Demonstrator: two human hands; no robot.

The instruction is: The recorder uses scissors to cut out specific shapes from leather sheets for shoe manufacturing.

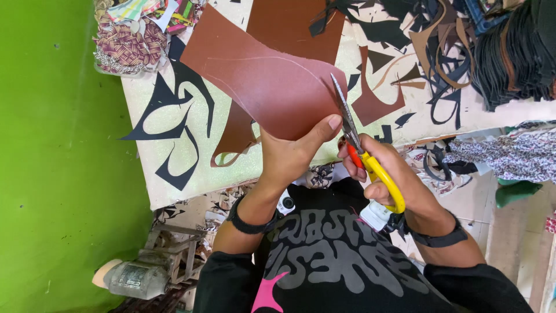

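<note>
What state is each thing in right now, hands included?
Brown sheet: held up, white curve drawn on it, edge between the blades.
Scissors: blades parted at the sheet's edge.
Left hand: gripping the sheet.
Right hand: closed on the yellow handles.
Table: strewn with offcuts.

Seen from one head-worn camera, looking steeply down over the chest at close range. Left hand (289, 153) near frame centre, right hand (394, 177) just beside it. Beyond the hands, toward the top edge, a pale table (191, 174); off to the left hand's side, a green wall (58, 156). Below the wrists, a black shirt (336, 261). No second view to overlap.
</note>
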